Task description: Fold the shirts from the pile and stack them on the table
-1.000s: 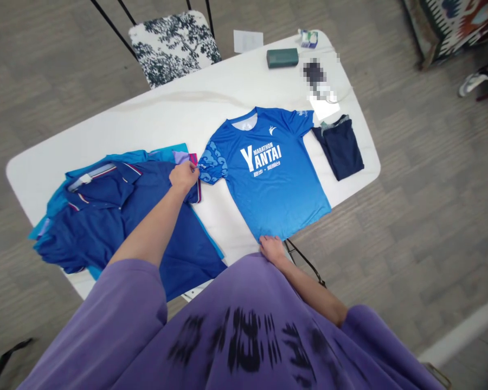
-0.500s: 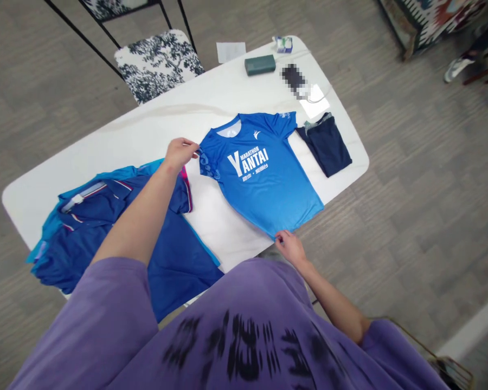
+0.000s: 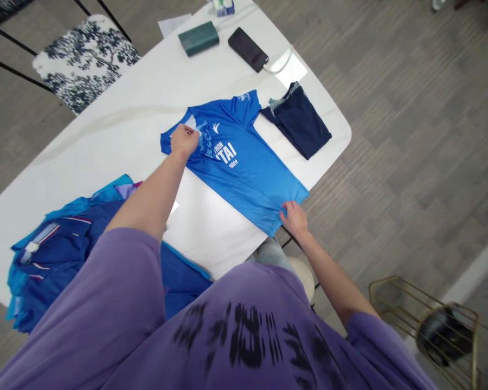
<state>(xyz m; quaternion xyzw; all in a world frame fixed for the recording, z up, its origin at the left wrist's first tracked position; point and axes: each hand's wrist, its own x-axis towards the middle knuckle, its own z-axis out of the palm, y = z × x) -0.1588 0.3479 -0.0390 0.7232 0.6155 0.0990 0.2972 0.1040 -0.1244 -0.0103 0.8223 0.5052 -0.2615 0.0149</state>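
A bright blue marathon T-shirt (image 3: 248,173) lies flat on the white table (image 3: 117,135). Its left side is folded inward over the white lettering. My left hand (image 3: 184,140) is closed on the folded-over sleeve near the collar. My right hand (image 3: 295,216) pinches the shirt's bottom hem at the table's near edge. A folded navy garment (image 3: 299,122) lies just right of the shirt.
A pile of dark blue and teal polo shirts (image 3: 61,254) sits at the table's left. A black phone (image 3: 248,50), a green case (image 3: 198,38) and a paper lie at the far end. A patterned chair (image 3: 83,59) stands behind; a gold wire basket (image 3: 431,319) stands on the floor, right.
My left hand carried the sleeve from the shirt's left edge across onto its chest, covering part of the lettering. My right hand slid right along the hem. The view shifted.
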